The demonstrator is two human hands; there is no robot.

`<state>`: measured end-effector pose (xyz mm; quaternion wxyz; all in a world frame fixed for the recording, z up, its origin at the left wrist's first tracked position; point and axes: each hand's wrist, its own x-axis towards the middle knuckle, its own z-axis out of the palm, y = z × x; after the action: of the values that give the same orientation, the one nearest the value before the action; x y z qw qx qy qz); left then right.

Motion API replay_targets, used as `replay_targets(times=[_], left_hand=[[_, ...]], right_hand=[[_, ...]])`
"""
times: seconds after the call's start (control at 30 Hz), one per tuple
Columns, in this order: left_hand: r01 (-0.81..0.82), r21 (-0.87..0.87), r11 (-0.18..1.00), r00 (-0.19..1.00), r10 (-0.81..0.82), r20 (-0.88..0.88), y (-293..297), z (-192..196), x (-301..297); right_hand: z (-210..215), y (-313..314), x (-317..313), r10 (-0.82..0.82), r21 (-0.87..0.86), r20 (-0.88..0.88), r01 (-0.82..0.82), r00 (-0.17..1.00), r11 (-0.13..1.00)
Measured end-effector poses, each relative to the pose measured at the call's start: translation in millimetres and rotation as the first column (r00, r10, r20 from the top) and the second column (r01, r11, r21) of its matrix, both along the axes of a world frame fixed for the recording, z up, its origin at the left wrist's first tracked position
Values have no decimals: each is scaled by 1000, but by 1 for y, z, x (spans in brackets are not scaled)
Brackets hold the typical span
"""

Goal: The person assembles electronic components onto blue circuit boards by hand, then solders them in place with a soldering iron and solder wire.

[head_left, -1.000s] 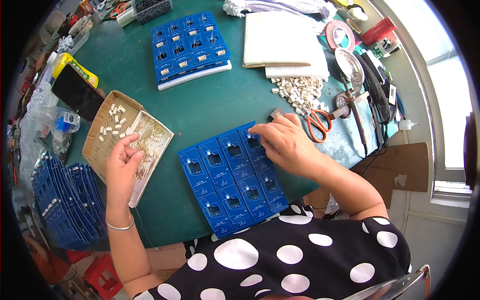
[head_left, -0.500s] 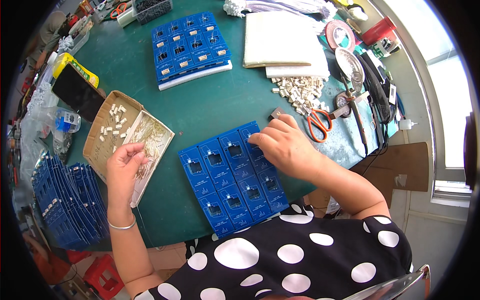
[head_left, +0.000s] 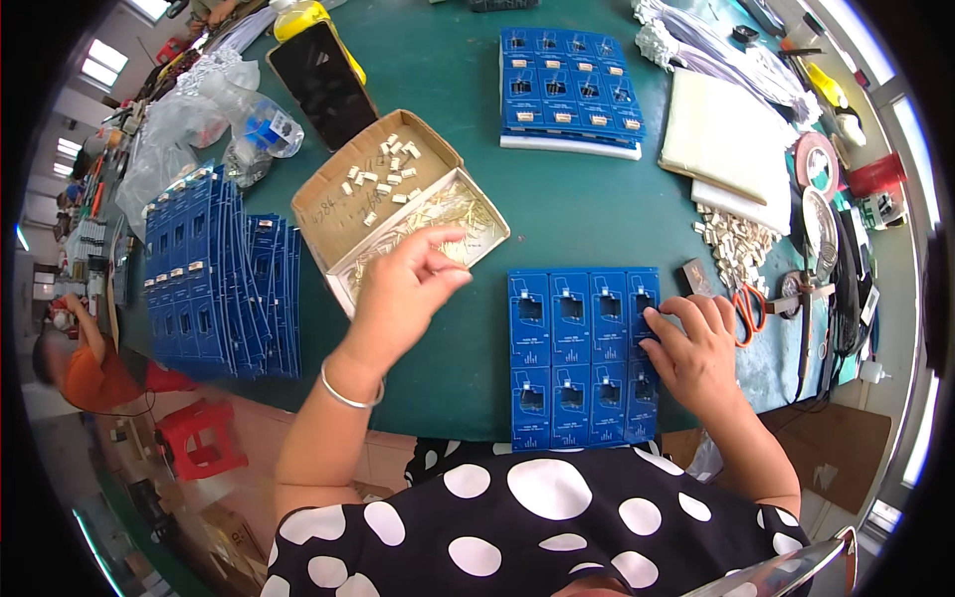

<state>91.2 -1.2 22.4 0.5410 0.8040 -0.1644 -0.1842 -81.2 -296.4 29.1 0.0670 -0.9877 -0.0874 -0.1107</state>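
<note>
A blue circuit board panel [head_left: 550,358] with rows of square cutouts lies flat before me on the green table. My right hand [head_left: 699,348] rests on its right edge, thumb and index fingertips apart on the surface. To the left, my left hand [head_left: 406,284] hovers over the near edge of a cardboard box [head_left: 316,204], thumb and forefinger pinched. Whatever sits in that pinch is too small to make out. One part of the box holds thin metal pins [head_left: 445,211]; small white connectors [head_left: 383,187] lie in the other.
Blue boards stand stacked on edge [head_left: 214,284] at left; others lie on white foam [head_left: 572,146] at the back. On the right are loose white connectors [head_left: 731,244], orange-handled scissors [head_left: 748,313] and a foam slab [head_left: 724,129]. A phone [head_left: 320,85] leans behind the box.
The view has turned, shifting the scene. My left hand has come away from the pins toward the board, still pinched. My right thumb and forefinger have spread apart at the board's right edge.
</note>
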Motion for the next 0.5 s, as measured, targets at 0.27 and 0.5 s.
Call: replay_targets(times=[0.27, 0.5], left_hand=[[77, -247, 966, 976, -124, -181, -20, 10, -56], [157, -222, 962, 977, -185, -109, -31, 9, -60]], right_hand=[[8, 52, 38, 35, 739, -36, 3, 999, 674], [1, 70, 44, 127, 810, -166, 62, 978, 582]])
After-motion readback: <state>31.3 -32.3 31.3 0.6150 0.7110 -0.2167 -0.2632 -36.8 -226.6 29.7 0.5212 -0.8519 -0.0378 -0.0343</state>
